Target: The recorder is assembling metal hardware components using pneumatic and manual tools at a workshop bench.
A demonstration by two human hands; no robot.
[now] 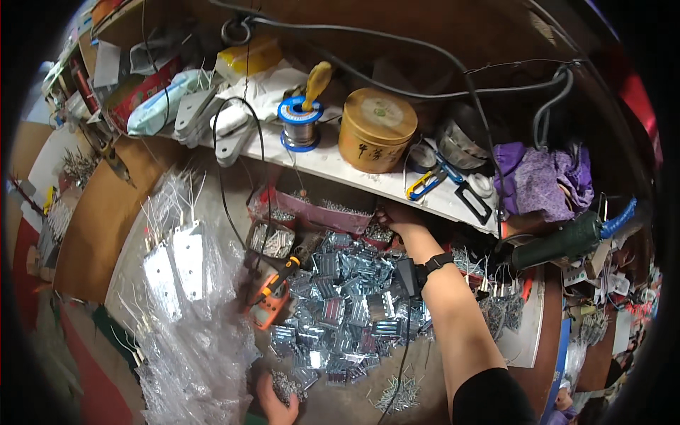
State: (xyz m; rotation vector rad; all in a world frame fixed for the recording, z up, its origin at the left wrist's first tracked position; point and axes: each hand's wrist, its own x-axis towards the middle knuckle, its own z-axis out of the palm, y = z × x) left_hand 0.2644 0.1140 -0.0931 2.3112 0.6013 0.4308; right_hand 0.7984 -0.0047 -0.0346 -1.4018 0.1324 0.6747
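Note:
My left hand (275, 404) is at the lower edge, thumb and fingers apart, curved beside a small heap of shiny metal nuts or rings (287, 386). My right arm, with a black strap and device at the wrist, reaches forward under the shelf. There my right hand (398, 217) is at a small bin of tiny metal parts (379, 232); shelf edge and shadow hide most of its fingers. Between the hands spreads a big pile of shiny, flat metal pieces (347, 312). A small heap of screws or pins (398, 394) lies on the near right.
Bagged white plates with wires (188, 262) stand at left. An orange-handled screwdriver (280, 280) lies by an orange meter (269, 304). The white shelf (382, 185) bears a solder spool (299, 126), a round yellow tin (377, 131) and purple cloth (542, 180). Black cables hang across.

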